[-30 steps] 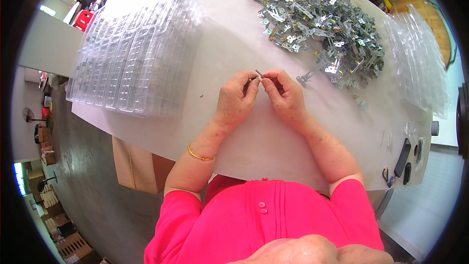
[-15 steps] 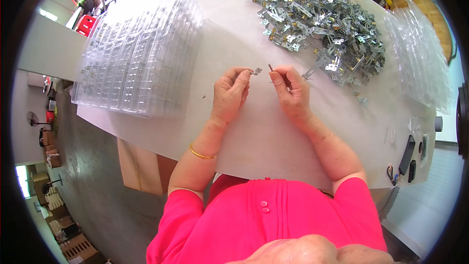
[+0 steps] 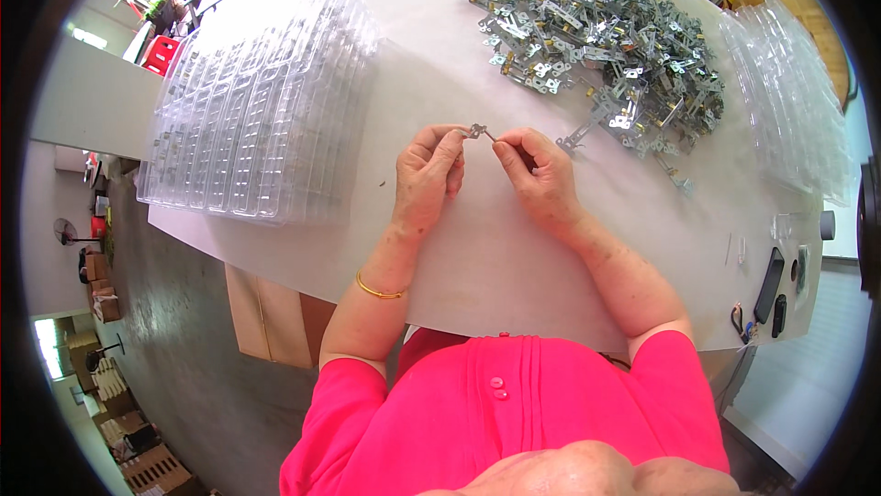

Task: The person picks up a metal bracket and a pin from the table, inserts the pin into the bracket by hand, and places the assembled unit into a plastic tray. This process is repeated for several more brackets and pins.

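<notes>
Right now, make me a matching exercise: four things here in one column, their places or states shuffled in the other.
1. Left hand
2. Right hand
3. Gold bangle
4. Heap of metal parts

A. Circling the left forearm
B. Pinching a thin rod
C. On the table, beyond the right hand
D. Pinching a small silvery metal piece

Pairs: 1-D; 2-B; 3-A; 4-C

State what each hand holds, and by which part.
Left hand: small metal piece, by its left end. Right hand: thin rod, by its right end.
</notes>
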A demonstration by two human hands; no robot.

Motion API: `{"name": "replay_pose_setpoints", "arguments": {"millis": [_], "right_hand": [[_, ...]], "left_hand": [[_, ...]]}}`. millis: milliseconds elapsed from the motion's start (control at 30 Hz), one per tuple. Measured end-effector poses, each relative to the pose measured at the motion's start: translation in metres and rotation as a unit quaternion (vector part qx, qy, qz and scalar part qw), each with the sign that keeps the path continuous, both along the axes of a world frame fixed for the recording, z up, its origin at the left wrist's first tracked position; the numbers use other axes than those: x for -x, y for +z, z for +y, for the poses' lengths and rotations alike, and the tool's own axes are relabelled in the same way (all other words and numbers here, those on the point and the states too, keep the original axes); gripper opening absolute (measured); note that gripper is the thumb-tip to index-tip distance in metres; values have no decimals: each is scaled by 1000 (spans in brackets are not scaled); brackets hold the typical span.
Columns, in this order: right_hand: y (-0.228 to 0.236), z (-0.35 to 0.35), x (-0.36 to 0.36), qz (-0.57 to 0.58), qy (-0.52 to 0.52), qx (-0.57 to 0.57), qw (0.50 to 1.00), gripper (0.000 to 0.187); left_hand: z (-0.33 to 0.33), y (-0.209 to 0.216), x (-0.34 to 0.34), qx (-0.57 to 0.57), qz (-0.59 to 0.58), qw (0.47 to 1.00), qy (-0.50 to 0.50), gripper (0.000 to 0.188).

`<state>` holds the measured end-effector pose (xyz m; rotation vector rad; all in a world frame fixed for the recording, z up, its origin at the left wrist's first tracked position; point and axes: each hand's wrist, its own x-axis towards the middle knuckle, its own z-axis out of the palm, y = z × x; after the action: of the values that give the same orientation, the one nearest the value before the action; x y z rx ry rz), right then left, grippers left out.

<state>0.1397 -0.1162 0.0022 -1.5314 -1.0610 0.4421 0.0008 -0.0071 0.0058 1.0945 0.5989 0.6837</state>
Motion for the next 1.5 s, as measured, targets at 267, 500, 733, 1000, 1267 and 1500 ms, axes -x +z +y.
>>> {"name": "replay_pose_setpoints", "arguments": {"millis": [267, 500, 733, 1000, 1267, 1500], "right_hand": [[-2, 0, 0, -7, -6, 4, 1000, 7], [0, -1, 0, -12, -11, 3, 1000, 7], [1, 0, -1, -26, -11, 6, 1000, 7], [4, -1, -3, 192, 57, 72, 977, 16], [0, 1, -13, 332, 109, 47, 936, 20], [2, 4, -17, 333, 117, 75, 933, 21]], "left_hand": [[-2, 2, 1, -56, 36, 998, -4, 18], [-5, 4, 0, -102, 56, 993, 9, 18], [-5, -6, 1, -191, 77, 978, 14, 15], [-7, -3, 1, -224, 121, 967, 22, 15], [-8, -4, -1, -233, 117, 965, 0, 12], [-9, -4, 0, -233, 95, 967, -48, 8]]}}
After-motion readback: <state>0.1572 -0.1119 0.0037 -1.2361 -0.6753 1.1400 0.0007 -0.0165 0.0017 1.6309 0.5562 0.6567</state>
